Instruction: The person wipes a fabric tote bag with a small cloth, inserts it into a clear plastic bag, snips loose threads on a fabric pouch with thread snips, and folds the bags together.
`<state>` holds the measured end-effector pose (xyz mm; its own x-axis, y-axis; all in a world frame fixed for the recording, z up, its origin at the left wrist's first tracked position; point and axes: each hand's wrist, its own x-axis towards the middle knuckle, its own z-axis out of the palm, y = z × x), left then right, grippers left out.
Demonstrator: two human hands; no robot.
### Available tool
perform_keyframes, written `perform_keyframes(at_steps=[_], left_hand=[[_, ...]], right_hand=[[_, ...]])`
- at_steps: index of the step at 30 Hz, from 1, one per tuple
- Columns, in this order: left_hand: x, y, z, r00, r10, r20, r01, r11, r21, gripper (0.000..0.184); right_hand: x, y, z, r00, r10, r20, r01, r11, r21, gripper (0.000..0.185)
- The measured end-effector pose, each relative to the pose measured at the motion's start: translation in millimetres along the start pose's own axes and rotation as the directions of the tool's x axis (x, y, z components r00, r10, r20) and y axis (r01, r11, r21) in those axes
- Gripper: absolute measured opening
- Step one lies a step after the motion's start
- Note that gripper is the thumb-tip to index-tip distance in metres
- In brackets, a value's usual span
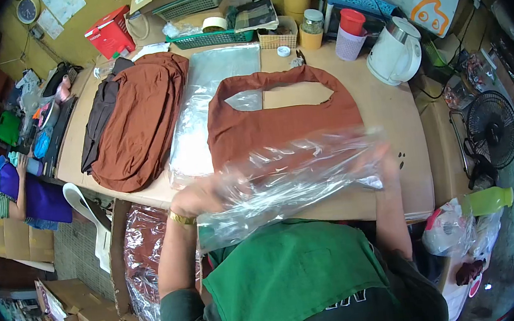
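A clear plastic bag (290,176) stretches between my two hands above the table's near edge, slightly blurred. My left hand (201,194), with a gold-coloured band at the wrist, is closed on the bag's left part, its fingers partly behind the film. At the bag's other end, my right hand (383,152) grips the film and looks smeared. Under and beyond the bag lies a rust-brown cloth bag (284,120) with a wide handle loop; the plastic covers its lower part. Left of it are flat clear plastic bags (222,67) and a pile of rust-brown cloth bags (140,122).
Green baskets (210,39), a jar (311,22), a red cup (352,22) and a white kettle (394,52) line the back. A fan (492,129) stands at right. Below left, a carton (119,263) contains plastic-wrapped brown items. Another person (19,188) is at far left.
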<state>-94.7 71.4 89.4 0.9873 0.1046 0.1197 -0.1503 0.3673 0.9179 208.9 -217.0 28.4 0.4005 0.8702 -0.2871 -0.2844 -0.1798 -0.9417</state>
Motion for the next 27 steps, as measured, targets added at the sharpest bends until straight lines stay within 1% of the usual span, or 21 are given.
perform_keyframes(at_steps=[1, 4, 5, 6, 7, 8, 9, 10, 12, 14, 16, 18, 19, 20, 21, 22, 23, 24, 25, 26, 27], left_hand=[[-4.7, -4.1, 4.0, 0.999, -0.020, 0.044, 0.008, 0.965, 0.263, 0.021], [-17.1, -7.5, -5.4, 0.827, -0.130, -0.548, 0.224, 0.969, 0.108, 0.023], [-17.5, -8.9, -31.9, 0.918, 0.029, -0.396, -0.116, 0.974, -0.196, 0.030], [-8.5, -9.3, -35.6, 0.983, 0.147, -0.111, -0.184, 0.792, -0.582, 0.038], [-15.1, -10.4, -27.8, 0.995, 0.072, -0.072, -0.101, 0.808, -0.581, 0.046], [-15.4, -7.1, -23.4, 0.995, -0.088, 0.049, 0.098, 0.961, -0.258, 0.046], [-14.4, -1.7, -16.5, 0.952, -0.251, 0.172, 0.205, 0.947, 0.248, 0.047], [-13.5, 3.6, -9.5, 0.872, -0.398, 0.284, 0.153, 0.774, 0.615, 0.049], [-23.2, -21.1, -14.9, 0.918, -0.395, -0.026, 0.364, 0.814, 0.453, 0.031], [-23.6, -18.3, -29.8, 0.917, 0.037, -0.396, -0.082, 0.992, -0.096, 0.038], [-10.3, 15.4, -12.3, 0.654, 0.018, -0.756, -0.600, 0.621, -0.504, 0.054], [-22.4, -3.7, -28.0, 0.867, 0.087, -0.491, -0.298, 0.881, -0.368, 0.052], [-28.4, -13.9, -32.8, 0.965, 0.130, -0.227, -0.160, 0.980, -0.118, 0.049], [-34.4, -24.2, -37.6, 0.986, 0.160, 0.035, -0.163, 0.976, 0.143, 0.048], [-28.5, -27.9, -24.5, 0.999, -0.024, 0.036, 0.006, 0.900, 0.436, 0.047], [-22.2, -30.6, -10.7, 0.978, -0.208, 0.035, 0.125, 0.706, 0.697, 0.047], [-16.3, -17.0, -9.2, 0.871, -0.469, -0.145, 0.407, 0.526, 0.747, 0.047], [-21.8, -12.1, -16.0, 0.852, -0.444, -0.276, 0.503, 0.548, 0.669, 0.047], [-27.2, -7.1, -22.9, 0.818, -0.412, -0.402, 0.576, 0.583, 0.574, 0.046], [-30.8, -10.6, -29.7, 0.824, -0.181, -0.536, 0.397, 0.860, 0.320, 0.044], [-34.4, -14.2, -36.6, 0.773, 0.062, -0.632, 0.040, 0.988, 0.147, 0.042]], right_hand=[[5.4, -12.2, -6.1, 0.954, -0.125, 0.271, 0.003, 0.913, 0.409, 0.028], [17.0, -19.1, 22.1, 0.771, -0.328, 0.546, -0.091, 0.792, 0.604, 0.022], [10.7, -25.3, 34.7, 0.744, -0.194, 0.639, 0.012, 0.961, 0.277, 0.028], [2.7, -30.9, 47.0, 0.736, -0.033, 0.677, 0.121, 0.989, -0.083, 0.033], [-0.7, -33.0, 53.3, 0.745, 0.130, 0.654, 0.224, 0.875, -0.430, 0.039], [14.8, -0.7, 26.8, 0.926, -0.197, 0.323, 0.204, 0.979, 0.012, 0.038], [15.6, -24.3, 39.1, 0.989, -0.114, -0.098, 0.143, 0.914, 0.380, 0.034], [16.3, -47.7, 51.4, 0.865, -0.008, -0.501, 0.360, 0.706, 0.610, 0.031], [31.9, -11.5, 14.8, 0.946, -0.320, -0.043, 0.230, 0.575, 0.785, 0.031], [36.2, 4.3, 11.9, 0.891, -0.424, 0.161, 0.172, 0.643, 0.746, 0.031], [31.0, 10.4, 27.1, 0.873, -0.411, 0.261, 0.211, 0.802, 0.559, 0.032], [27.0, 16.5, 43.6, 0.855, -0.375, 0.357, 0.253, 0.904, 0.345, 0.034], [29.8, 12.3, 45.8, 0.926, -0.336, 0.175, 0.251, 0.890, 0.381, 0.037], [32.6, 8.0, 47.9, 0.959, -0.283, -0.015, 0.264, 0.871, 0.414, 0.041], [35.8, 1.6, 45.4, 0.907, -0.082, -0.412, 0.325, 0.759, 0.565, 0.048], [41.2, -4.2, 39.2, 0.913, -0.081, -0.401, 0.315, 0.764, 0.564, 0.048], [48.3, -10.6, 31.6, 0.970, -0.242, -0.035, 0.179, 0.607, 0.774, 0.052], [52.0, -17.8, 33.4, 0.847, -0.449, 0.285, -0.055, 0.460, 0.886, 0.056], [49.2, -16.7, 42.3, 0.806, -0.392, 0.444, -0.117, 0.629, 0.769, 0.055], [44.7, -16.9, 52.3, 0.804, -0.391, 0.448, -0.121, 0.631, 0.766, 0.055], [38.8, -18.9, 63.3, 0.705, -0.207, 0.679, 0.121, 0.977, 0.173, 0.055]])
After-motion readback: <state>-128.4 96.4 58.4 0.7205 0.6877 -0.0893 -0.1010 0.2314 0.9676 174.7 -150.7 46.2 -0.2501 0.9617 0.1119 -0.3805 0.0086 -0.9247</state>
